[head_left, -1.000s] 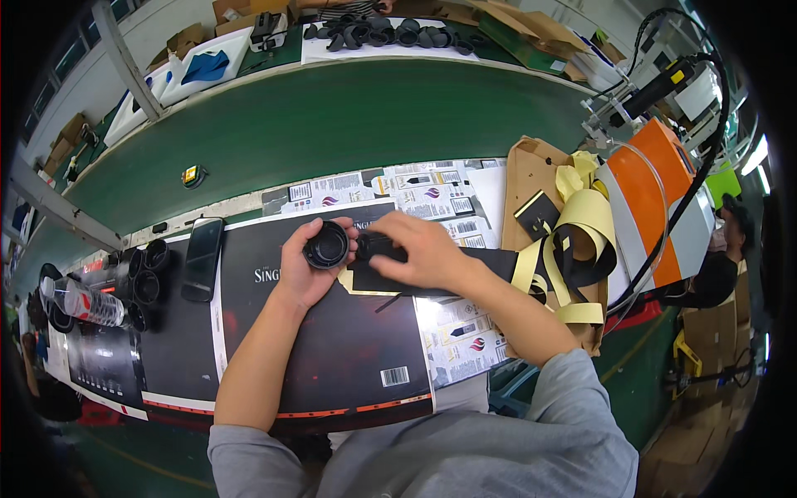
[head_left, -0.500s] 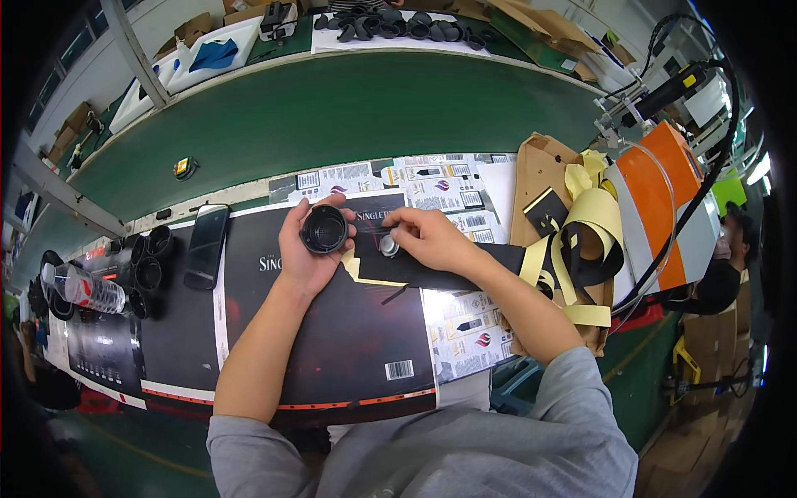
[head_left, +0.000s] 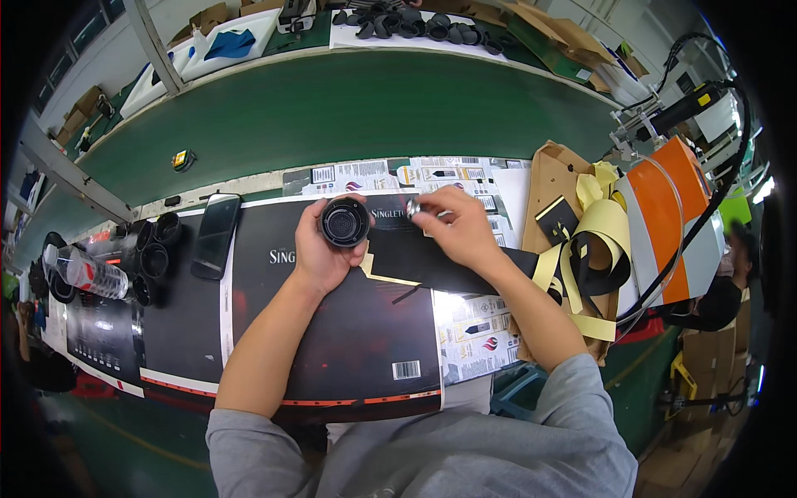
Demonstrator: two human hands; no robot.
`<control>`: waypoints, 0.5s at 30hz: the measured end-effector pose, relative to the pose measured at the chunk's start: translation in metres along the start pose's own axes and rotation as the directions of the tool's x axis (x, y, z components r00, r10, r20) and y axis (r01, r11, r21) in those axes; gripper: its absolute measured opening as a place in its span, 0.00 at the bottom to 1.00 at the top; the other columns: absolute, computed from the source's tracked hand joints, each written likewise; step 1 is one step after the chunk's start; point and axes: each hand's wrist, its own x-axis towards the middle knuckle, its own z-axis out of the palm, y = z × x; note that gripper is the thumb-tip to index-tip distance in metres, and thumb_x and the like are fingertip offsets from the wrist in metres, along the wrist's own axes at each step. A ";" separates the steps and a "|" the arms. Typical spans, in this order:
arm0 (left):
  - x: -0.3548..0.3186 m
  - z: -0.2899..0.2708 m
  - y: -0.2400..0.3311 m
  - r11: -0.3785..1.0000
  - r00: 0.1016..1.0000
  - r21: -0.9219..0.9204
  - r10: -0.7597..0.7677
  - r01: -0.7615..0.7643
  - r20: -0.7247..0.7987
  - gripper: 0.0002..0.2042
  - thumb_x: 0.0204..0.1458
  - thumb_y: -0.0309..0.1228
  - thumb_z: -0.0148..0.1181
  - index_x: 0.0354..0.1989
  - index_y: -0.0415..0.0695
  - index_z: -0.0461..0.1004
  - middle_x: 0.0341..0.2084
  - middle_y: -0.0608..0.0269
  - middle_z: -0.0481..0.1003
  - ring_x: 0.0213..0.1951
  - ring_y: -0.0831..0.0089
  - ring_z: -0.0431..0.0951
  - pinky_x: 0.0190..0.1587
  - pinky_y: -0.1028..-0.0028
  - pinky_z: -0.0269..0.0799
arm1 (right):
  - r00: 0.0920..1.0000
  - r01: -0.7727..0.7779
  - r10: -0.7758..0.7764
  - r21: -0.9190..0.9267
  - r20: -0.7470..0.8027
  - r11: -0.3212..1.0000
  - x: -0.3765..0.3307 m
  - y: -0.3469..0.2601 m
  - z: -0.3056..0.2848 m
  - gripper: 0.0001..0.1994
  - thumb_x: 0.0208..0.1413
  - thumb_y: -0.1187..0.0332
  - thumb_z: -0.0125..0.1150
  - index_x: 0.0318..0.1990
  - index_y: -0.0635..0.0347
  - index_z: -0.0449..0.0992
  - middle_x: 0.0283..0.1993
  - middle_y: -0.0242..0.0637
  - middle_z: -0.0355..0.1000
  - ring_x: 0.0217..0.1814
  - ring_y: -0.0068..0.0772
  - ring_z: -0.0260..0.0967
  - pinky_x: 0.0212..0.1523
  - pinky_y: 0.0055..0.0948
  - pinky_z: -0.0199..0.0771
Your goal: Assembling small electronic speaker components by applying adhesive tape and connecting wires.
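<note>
My left hand (head_left: 322, 264) cradles a round black plastic cup (head_left: 345, 222), its open mouth facing up and a dotted pattern showing inside. Between the thumb and fingertips of my right hand (head_left: 458, 228) is a small silvery round piece (head_left: 412, 208), raised just right of the cup; its exact kind is unclear. Beneath my right hand runs a flat black strip (head_left: 473, 272) with a pale yellow backing (head_left: 383, 276) peeled at its left end. Both hands are over black printed sheets (head_left: 332, 353).
At left lie a phone (head_left: 216, 236), several black cups (head_left: 154, 259) and a clear plastic bottle (head_left: 93, 274). To the right, a cardboard box (head_left: 544, 170) holds yellow-backed rolls (head_left: 602, 228), near an orange and grey machine (head_left: 664, 207). Beyond the sheets lies a green belt (head_left: 374, 108).
My right hand has lifted the silvery piece off the black strip, away from me and slightly right. The cup in my left hand now tilts more toward view.
</note>
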 end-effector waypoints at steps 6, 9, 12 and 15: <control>-0.004 0.019 0.000 0.999 0.999 -0.012 -0.039 0.038 -0.030 0.24 0.63 0.49 0.34 0.55 0.45 0.68 0.38 0.55 0.75 0.24 0.71 0.71 0.21 0.76 0.63 | 0.974 0.219 -0.202 0.215 -0.101 0.952 -0.009 -0.034 0.008 0.13 0.51 0.78 0.65 0.45 0.69 0.78 0.41 0.40 0.73 0.37 0.28 0.75 0.40 0.22 0.78; -0.009 0.030 -0.003 0.997 0.997 0.014 -0.082 0.082 -0.013 0.26 0.66 0.52 0.31 0.56 0.45 0.67 0.37 0.60 0.75 0.26 0.74 0.71 0.20 0.79 0.60 | 0.925 0.370 -0.365 0.037 -0.109 0.928 -0.015 -0.037 0.016 0.13 0.48 0.76 0.68 0.42 0.68 0.78 0.38 0.40 0.73 0.35 0.31 0.75 0.35 0.26 0.76; -0.008 0.025 -0.014 0.982 0.983 0.060 -0.183 0.181 0.024 0.29 0.66 0.55 0.28 0.55 0.45 0.67 0.34 0.64 0.74 0.24 0.78 0.71 0.19 0.80 0.59 | 0.847 0.500 -0.520 -0.167 -0.109 0.850 -0.016 -0.028 0.025 0.13 0.47 0.74 0.68 0.41 0.67 0.78 0.37 0.40 0.73 0.35 0.36 0.74 0.33 0.29 0.76; -0.008 0.018 -0.017 0.972 0.975 0.104 -0.216 0.210 0.053 0.32 0.64 0.60 0.26 0.54 0.46 0.68 0.30 0.66 0.74 0.21 0.80 0.70 0.17 0.80 0.60 | 0.800 0.549 -0.591 -0.277 -0.099 0.789 -0.014 -0.023 0.030 0.12 0.46 0.73 0.68 0.40 0.65 0.77 0.36 0.39 0.72 0.35 0.38 0.74 0.33 0.30 0.75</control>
